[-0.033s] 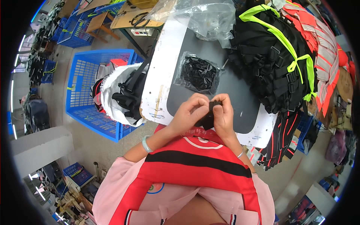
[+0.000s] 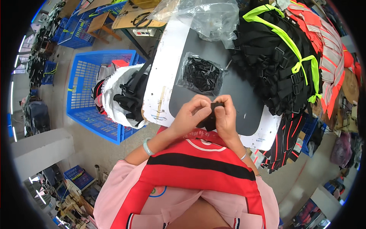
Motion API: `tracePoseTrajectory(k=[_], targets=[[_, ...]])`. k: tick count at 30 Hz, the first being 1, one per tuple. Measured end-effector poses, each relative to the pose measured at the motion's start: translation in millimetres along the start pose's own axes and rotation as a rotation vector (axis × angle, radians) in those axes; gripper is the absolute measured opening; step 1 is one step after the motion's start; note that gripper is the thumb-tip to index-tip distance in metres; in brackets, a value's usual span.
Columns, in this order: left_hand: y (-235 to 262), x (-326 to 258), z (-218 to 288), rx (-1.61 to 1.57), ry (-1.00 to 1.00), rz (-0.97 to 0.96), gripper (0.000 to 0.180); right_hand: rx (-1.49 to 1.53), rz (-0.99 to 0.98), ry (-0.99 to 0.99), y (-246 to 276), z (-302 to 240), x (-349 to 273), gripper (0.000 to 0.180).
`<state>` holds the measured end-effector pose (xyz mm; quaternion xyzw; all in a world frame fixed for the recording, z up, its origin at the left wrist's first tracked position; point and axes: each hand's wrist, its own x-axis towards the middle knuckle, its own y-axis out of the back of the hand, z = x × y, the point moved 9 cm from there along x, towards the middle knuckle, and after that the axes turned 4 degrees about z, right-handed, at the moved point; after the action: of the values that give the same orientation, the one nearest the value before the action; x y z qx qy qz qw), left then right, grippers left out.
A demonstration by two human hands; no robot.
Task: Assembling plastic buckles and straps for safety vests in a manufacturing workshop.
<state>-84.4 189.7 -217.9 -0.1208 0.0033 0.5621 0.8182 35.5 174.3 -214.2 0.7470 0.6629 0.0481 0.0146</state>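
Observation:
Close together over the table's near edge, both my hands pinch one black piece that looks like folded webbing strap point(image 2: 210, 122). My left hand point(image 2: 193, 115) has its fingers curled on the piece's left side. My right hand point(image 2: 227, 119) presses it between thumb and fingers from the right. Any small fitting inside the grip is hidden. Just beyond my hands lies an open clear plastic bag of small black plastic parts point(image 2: 203, 74), probably buckles. A large heap of black straps with buckles point(image 2: 280, 72), tied with a bright yellow-green band point(image 2: 295, 36), stands to the right.
The white table with a dark grey top point(image 2: 183, 103) is in front of me. At its far end lies a crumpled clear plastic bag point(image 2: 213, 23). A blue crate point(image 2: 82, 97) with a white sack point(image 2: 114, 93) stands left. Orange and grey fabric pieces point(image 2: 329, 49) are stacked far right.

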Motion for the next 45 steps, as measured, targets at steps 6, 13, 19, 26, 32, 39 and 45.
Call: tracePoseTrajectory(k=[6,13,19,26,32,39,45], targets=[[16.2,-11.5,-14.5,-0.244,0.265,-0.029,0.007,-0.19,-0.149,0.342,-20.0,-38.4,3.3,0.043],[172.5,-28.2,79.0,-1.023,-0.167,0.22,0.014,-0.441,-0.34,0.031,-19.4,16.6,9.2,0.029],[278.0,-100.2,154.1,-0.556,-0.491,0.399,0.012,-0.167,0.023,0.15,29.6,12.3,83.3,0.026],[364.6,-84.5,28.9,0.506,-0.202,0.971,0.017,-0.045,0.224,-0.049,65.7,18.5,167.6,0.039],[309.8,-49.0,-35.8,1.145,-0.28,0.964,0.023,0.113,0.193,-0.004,52.5,15.5,150.8,0.04],[59.5,34.0,26.0,0.161,-0.23,0.174,0.043,0.53,-0.124,-0.27,-20.2,15.9,46.5,0.033],[-4.7,18.1,40.3,0.453,-0.515,-0.003,0.014,1.085,0.133,-0.396,26.4,37.2,26.1,0.035]])
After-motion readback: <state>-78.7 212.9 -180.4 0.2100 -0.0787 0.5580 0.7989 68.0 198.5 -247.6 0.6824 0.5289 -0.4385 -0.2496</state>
